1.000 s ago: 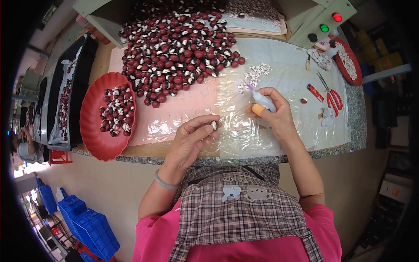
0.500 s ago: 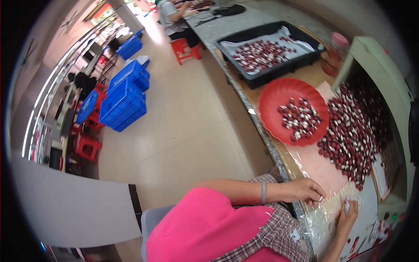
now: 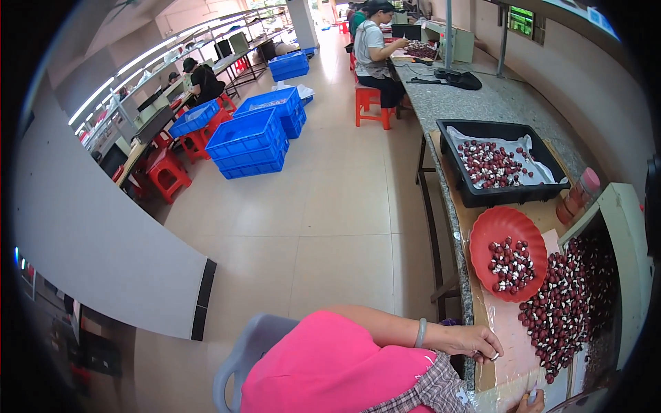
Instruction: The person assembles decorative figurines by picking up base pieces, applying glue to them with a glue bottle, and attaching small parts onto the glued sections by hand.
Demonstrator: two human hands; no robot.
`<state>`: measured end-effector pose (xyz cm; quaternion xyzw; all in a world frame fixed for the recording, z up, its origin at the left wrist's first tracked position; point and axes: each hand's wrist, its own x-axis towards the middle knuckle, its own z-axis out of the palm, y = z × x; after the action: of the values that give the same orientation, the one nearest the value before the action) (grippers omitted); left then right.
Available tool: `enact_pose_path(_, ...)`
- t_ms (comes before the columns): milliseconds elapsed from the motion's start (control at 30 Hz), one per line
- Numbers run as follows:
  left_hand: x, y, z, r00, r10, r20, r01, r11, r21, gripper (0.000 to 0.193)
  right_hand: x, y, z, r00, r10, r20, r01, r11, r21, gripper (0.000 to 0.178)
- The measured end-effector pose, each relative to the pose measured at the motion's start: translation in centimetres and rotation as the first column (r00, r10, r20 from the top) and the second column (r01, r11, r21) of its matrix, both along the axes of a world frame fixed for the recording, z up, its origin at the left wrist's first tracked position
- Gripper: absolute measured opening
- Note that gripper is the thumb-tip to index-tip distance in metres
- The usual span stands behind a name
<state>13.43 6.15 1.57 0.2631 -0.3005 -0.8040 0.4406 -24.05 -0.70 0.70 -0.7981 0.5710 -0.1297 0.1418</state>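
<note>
My left hand (image 3: 479, 341), with a pale bangle on its wrist, is over the near edge of the worktable. Its fingertips pinch a small white piece (image 3: 496, 356) too tiny to make out. Low at the bottom edge, my right hand (image 3: 531, 402) is partly cut off, its fingers curled around a slim pale object (image 3: 532, 395) whose kind does not show. Just beyond both hands lies a heap of small round dark-red and white pieces (image 3: 561, 310). A red scalloped bowl (image 3: 482, 265) beside the heap has more of them inside.
Farther up the table stand a black tray (image 3: 475, 197) lined with white sheeting and a jar with a pink lid (image 3: 578, 196). A pale box-like housing (image 3: 630, 255) arches over the heap. Blue crates (image 3: 248, 148) and red stools (image 3: 167, 175) stand on the floor; other people sit working farther off.
The view has swung up and to the left, so more of the room shows. My right hand is now lower and partly out of view. My left hand still pinches the white piece.
</note>
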Motion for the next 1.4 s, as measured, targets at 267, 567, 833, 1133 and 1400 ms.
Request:
enact_pose_path(267,0.2,1.6,1.1,1.0,0.021,0.01,-0.02,0.999,-0.032,0.027,1.5,0.7,2.3,0.999,0.011,-0.041,-0.01,1.0,0.028,0.035)
enact_pose_path(567,-2.6,1.9,1.0,0.991,-0.099,-0.088,0.099,0.995,-0.005,0.029,1.6,3.9,-0.2,0.702,-0.476,0.529,0.173,0.836,0.521,0.021)
enact_pose_path(833,-2.5,-0.7,2.3,0.989,-0.127,0.071,0.12,0.989,0.087,0.031,10.7,5.4,3.4,0.286,-0.405,0.868,0.07,0.913,0.403,0.015)
enact_pose_path(1133,-8.3,-3.7,1.5,0.948,-0.289,0.13,0.284,0.957,0.059,0.028,10.3,8.2,5.8,0.226,-0.444,0.867,0.086,0.896,0.436,0.01)
enact_pose_path(1400,-9.4,-2.8,0.8,0.898,-0.316,0.305,0.347,0.936,-0.054,0.031,9.8,9.5,3.1,0.433,-0.444,0.784,0.218,0.896,0.387,0.016)
